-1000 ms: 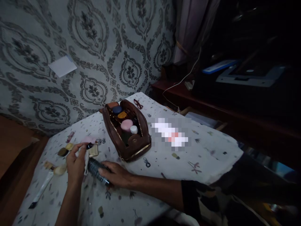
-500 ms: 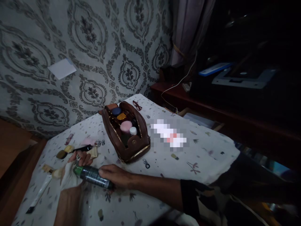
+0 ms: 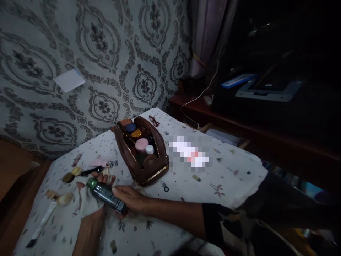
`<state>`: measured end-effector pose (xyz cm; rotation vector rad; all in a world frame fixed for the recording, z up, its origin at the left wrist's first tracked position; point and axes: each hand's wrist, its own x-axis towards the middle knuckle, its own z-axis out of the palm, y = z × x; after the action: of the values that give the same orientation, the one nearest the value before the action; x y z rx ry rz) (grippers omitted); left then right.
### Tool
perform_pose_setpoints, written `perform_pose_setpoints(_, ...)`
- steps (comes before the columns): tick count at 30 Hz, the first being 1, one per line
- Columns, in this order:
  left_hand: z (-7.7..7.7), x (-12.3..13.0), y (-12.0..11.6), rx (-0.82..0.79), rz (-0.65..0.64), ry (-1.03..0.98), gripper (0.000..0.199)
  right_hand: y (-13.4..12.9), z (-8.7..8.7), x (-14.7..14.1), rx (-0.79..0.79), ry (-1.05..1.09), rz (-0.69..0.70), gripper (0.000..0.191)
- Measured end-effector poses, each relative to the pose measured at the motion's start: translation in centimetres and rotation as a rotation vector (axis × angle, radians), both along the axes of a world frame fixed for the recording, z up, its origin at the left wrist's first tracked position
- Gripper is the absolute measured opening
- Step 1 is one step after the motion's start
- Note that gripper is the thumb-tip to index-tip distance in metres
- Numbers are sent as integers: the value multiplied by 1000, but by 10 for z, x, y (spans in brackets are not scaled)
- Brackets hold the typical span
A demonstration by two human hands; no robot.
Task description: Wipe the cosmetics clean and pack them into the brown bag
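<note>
In my right hand point(image 3: 131, 199) is a dark bottle point(image 3: 108, 195) with a green cap, lying tilted with the cap end toward the left. My fingers wrap round its lower end. My left hand point(image 3: 102, 177) is curled behind the cap end, with a white cloth point(image 3: 89, 203) draped over the palm and wrist. The cloth lies against the bottle's side; part of the left hand is hidden by bottle and cloth. Just beyond stands an open brown bag point(image 3: 130, 161) holding a pink round container point(image 3: 141, 145), a small white-lidded jar point(image 3: 149, 149) and other items.
Makeup brushes point(image 3: 64, 199), a white tube with a black end point(image 3: 42, 224), a black slim item point(image 3: 90, 171) and a pink tube point(image 3: 99, 162) lie at the left. Red-framed glasses point(image 3: 153, 121) sit behind the bag. A pixelated patch point(image 3: 190, 153) covers something right of it.
My left hand and the cloth have shifted right along the bottle, and more of the green cap now shows. The right hand still grips the bottle in nearly the same place.
</note>
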<state>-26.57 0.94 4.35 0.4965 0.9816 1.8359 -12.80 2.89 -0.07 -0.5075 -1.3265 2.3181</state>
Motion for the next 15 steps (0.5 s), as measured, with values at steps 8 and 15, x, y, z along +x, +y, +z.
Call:
perform_pose_setpoints(8,-12,-1,-6,4,-129,52,33,1,-2,0,84,-99,-133,45)
perform_pose_setpoints(15,-7,1,1,31,-144,33,32,-2,1,1,121,-167,-138,40)
